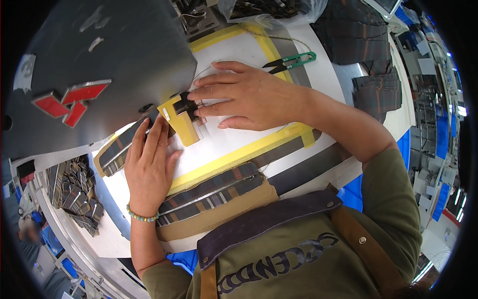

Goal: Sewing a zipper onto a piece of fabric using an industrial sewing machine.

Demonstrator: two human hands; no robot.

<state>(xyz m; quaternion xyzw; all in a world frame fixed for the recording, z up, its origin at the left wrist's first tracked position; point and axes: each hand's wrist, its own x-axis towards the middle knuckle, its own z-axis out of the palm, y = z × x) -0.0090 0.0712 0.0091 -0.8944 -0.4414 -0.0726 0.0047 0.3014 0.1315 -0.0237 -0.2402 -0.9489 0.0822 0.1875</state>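
Observation:
Beside a dark machine head (89,45), my left hand (148,164) lies with fingers extended on a plaid fabric strip (114,154), its fingertips near the machine's edge. My right hand (244,97) has its fingers apart, fingertips at a small black part on a yellow guide plate (186,127), over a white work surface (224,149) bordered with yellow tape. Green thread snips (298,60) lie beyond my right hand. Nearest me, another plaid strip (204,194) rests on tan card.
Stacked plaid pieces (353,30) sit at the upper right, another pile (74,194) at the left. A clear plastic bag (274,10) of dark pieces is at the back. Blue bins (348,194) show below the table edge. A person (30,231) is at the far lower left.

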